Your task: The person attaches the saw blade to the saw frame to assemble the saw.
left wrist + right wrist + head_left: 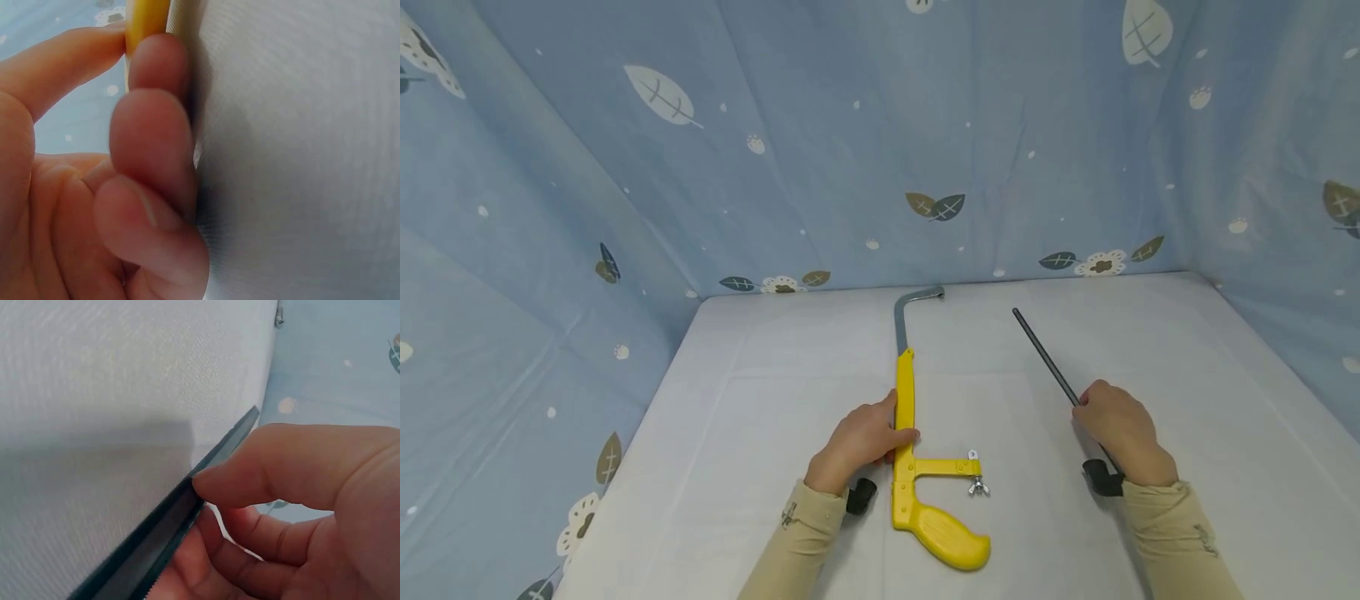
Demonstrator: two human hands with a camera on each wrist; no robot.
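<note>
A yellow hacksaw frame lies on the white cloth, its grey bent end away from me and its yellow handle near me. My left hand pinches the frame's long bar between thumb and fingers; in the left wrist view, a piece of the yellow bar shows at the fingertips. On the right, my right hand holds a thin dark hacksaw blade, slanting away to the left. Close up in the right wrist view, the thumb presses the blade against the fingers, and fine teeth show along its lower edge.
A wing nut sits on the frame's short yellow arm. White cloth covers the table. Blue patterned curtains hang behind and on both sides. Black camera parts show at the wrists.
</note>
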